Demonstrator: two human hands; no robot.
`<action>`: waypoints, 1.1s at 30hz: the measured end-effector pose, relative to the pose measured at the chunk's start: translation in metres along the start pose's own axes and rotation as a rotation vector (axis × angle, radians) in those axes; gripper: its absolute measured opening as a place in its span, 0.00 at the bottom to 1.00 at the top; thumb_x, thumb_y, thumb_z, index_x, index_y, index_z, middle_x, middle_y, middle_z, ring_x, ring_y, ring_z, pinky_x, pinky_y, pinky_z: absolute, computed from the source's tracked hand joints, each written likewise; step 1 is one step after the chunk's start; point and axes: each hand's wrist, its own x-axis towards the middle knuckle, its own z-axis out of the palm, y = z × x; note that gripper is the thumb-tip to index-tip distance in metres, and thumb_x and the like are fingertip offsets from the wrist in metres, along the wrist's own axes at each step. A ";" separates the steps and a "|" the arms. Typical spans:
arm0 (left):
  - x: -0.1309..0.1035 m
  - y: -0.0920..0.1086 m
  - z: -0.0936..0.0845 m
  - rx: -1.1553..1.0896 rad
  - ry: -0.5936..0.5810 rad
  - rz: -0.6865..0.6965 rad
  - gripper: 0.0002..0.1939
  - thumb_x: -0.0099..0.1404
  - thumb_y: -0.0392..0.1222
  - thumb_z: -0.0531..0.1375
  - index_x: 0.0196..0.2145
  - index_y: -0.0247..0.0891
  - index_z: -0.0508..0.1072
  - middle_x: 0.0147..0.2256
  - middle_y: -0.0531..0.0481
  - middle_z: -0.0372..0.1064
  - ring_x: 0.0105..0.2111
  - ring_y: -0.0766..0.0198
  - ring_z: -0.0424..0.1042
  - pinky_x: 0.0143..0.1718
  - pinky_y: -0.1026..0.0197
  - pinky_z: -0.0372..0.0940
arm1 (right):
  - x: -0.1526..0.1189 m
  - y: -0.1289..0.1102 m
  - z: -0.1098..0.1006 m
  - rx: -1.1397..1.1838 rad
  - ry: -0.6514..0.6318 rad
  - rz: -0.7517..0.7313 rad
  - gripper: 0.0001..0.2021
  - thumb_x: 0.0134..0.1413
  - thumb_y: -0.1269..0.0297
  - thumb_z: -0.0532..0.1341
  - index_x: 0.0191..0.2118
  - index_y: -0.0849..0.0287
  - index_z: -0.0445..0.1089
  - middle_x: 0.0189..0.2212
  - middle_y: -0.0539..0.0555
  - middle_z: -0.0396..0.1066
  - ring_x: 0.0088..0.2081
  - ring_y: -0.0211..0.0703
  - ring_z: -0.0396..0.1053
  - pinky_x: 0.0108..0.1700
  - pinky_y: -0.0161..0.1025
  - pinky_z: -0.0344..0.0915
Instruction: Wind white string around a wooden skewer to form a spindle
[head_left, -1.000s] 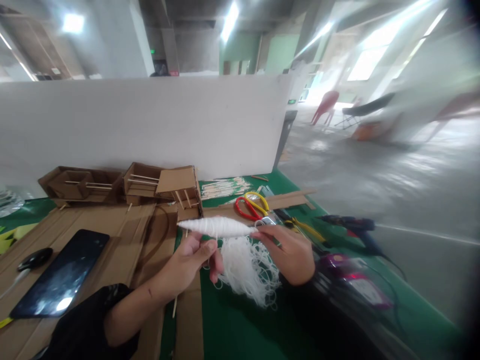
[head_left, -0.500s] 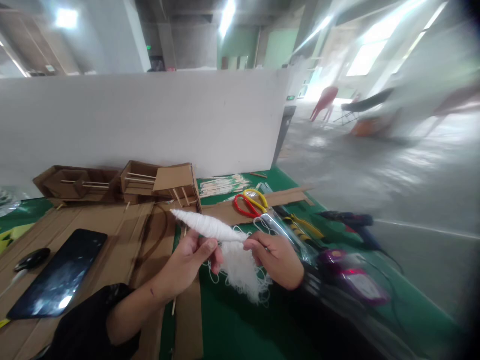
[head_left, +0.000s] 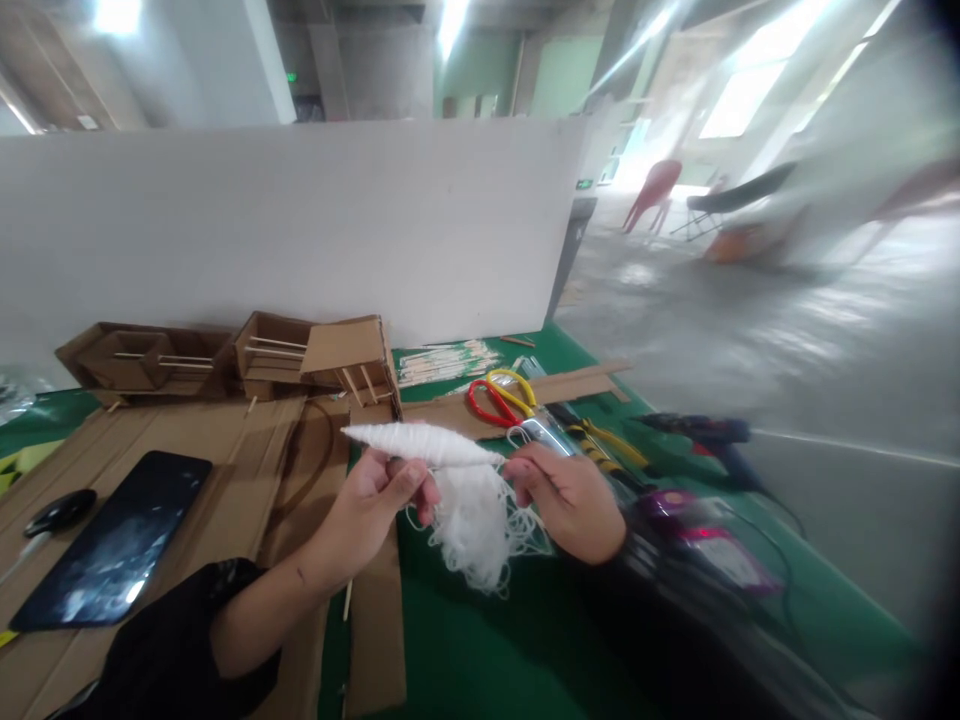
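A spindle of white thread (head_left: 424, 443), thick in the middle and tapering to both ends, lies nearly level between my hands. My left hand (head_left: 386, 487) is closed around its left half from below, thumb in front. At its right tip, my right hand (head_left: 562, 495) is closed with thumb and forefinger pinched together; whether they hold the tip or a loose strand is hard to make out. Below the spindle hangs a tangled bundle of loose white thread (head_left: 472, 525), with loops spreading toward my right hand.
Red-and-yellow-handled scissors (head_left: 491, 402), pliers (head_left: 619, 445), a power drill (head_left: 697, 430) and a purple device (head_left: 720, 550) lie to the right. Cardboard boxes with sticks (head_left: 345, 350) stand behind. On the left, a phone (head_left: 112, 540) and a black mouse (head_left: 60, 512) rest on cardboard.
The spindle has turned from slanting down rightward to nearly level. My right hand has shifted slightly right, and the hanging loose thread has swung and changed shape.
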 end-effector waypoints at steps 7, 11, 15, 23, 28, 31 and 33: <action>-0.001 0.002 0.000 0.014 -0.022 0.007 0.18 0.67 0.44 0.60 0.51 0.37 0.63 0.28 0.53 0.71 0.27 0.68 0.70 0.31 0.64 0.65 | 0.000 -0.002 0.000 0.095 -0.062 0.129 0.21 0.67 0.55 0.47 0.25 0.57 0.64 0.11 0.45 0.64 0.14 0.33 0.61 0.21 0.31 0.59; 0.000 0.004 0.001 0.038 0.008 0.022 0.15 0.64 0.44 0.62 0.45 0.36 0.65 0.27 0.53 0.71 0.29 0.68 0.70 0.32 0.64 0.65 | 0.001 -0.002 -0.001 0.131 -0.091 0.153 0.24 0.68 0.53 0.45 0.22 0.57 0.63 0.10 0.45 0.60 0.13 0.33 0.59 0.20 0.31 0.57; -0.001 0.007 0.002 0.084 0.068 0.036 0.17 0.63 0.44 0.63 0.46 0.36 0.65 0.26 0.54 0.71 0.28 0.68 0.70 0.30 0.65 0.65 | 0.003 0.000 -0.001 0.115 -0.093 0.080 0.15 0.66 0.56 0.51 0.33 0.59 0.67 0.19 0.48 0.67 0.20 0.35 0.64 0.24 0.32 0.60; 0.001 0.007 0.001 0.112 0.071 0.030 0.12 0.64 0.44 0.63 0.41 0.36 0.66 0.27 0.55 0.71 0.28 0.70 0.69 0.29 0.68 0.64 | 0.002 0.002 0.001 -0.044 0.008 -0.057 0.12 0.64 0.61 0.54 0.30 0.58 0.68 0.19 0.48 0.66 0.20 0.36 0.62 0.25 0.33 0.58; 0.001 0.006 -0.001 0.113 0.100 0.008 0.13 0.61 0.44 0.65 0.39 0.36 0.67 0.28 0.54 0.73 0.27 0.70 0.70 0.28 0.68 0.65 | 0.000 0.002 0.002 0.051 -0.048 -0.015 0.21 0.67 0.58 0.48 0.24 0.58 0.66 0.13 0.47 0.64 0.16 0.34 0.61 0.23 0.32 0.57; 0.001 0.006 -0.001 0.115 0.116 0.022 0.13 0.60 0.43 0.66 0.38 0.36 0.67 0.27 0.54 0.73 0.29 0.69 0.72 0.32 0.67 0.67 | 0.000 0.000 0.001 0.079 -0.080 0.012 0.24 0.67 0.56 0.47 0.21 0.58 0.65 0.11 0.46 0.61 0.15 0.33 0.59 0.23 0.32 0.57; 0.000 0.005 -0.001 0.115 0.121 0.022 0.12 0.60 0.43 0.66 0.38 0.36 0.68 0.27 0.54 0.73 0.30 0.68 0.73 0.33 0.66 0.68 | 0.001 0.000 0.000 0.086 -0.106 0.024 0.25 0.68 0.56 0.46 0.21 0.58 0.65 0.12 0.46 0.61 0.15 0.33 0.59 0.23 0.32 0.57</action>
